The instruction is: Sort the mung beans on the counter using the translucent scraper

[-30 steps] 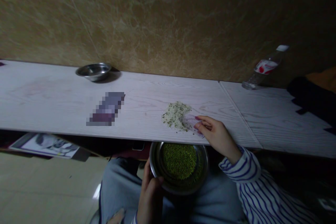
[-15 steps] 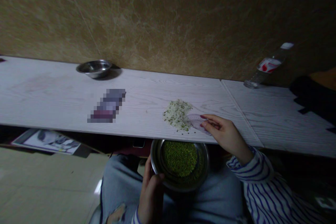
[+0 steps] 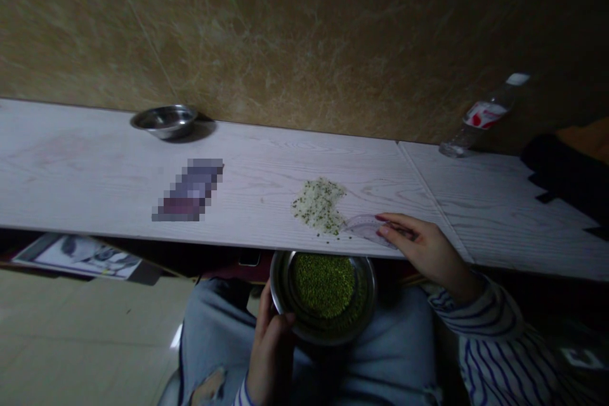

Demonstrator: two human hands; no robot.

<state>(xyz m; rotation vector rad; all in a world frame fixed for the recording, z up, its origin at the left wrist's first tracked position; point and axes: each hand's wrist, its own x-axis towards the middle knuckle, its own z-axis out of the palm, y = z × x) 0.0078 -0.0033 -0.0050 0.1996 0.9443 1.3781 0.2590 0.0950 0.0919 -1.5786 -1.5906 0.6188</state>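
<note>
My left hand (image 3: 272, 342) grips the left rim of a metal bowl (image 3: 370, 304), which rests over my lap just under the table's front edge. Green mung beans (image 3: 326, 285) cover the bowl's bottom. Between the thumb and fingers of my right hand (image 3: 421, 242) is a clear plastic protractor (image 3: 365, 227), held low over the tabletop. Its far end comes close to the right side of a pile of white rice mixed with green beans (image 3: 318, 205); I cannot tell whether they touch. A few loose beans lie by the pile's front edge.
A second metal bowl (image 3: 166, 124) stands at the back left by the wall. A pixelated flat object (image 3: 190, 190) lies in front of it. At the back right a plastic bottle (image 3: 480, 117) leans, near dark cloth (image 3: 556, 171). A phone (image 3: 249, 258) lies beneath the tabletop.
My right hand has drawn the protractor a little to the right, away from the pile. My left hand keeps its hold on the bowl. The whole view has shifted slightly.
</note>
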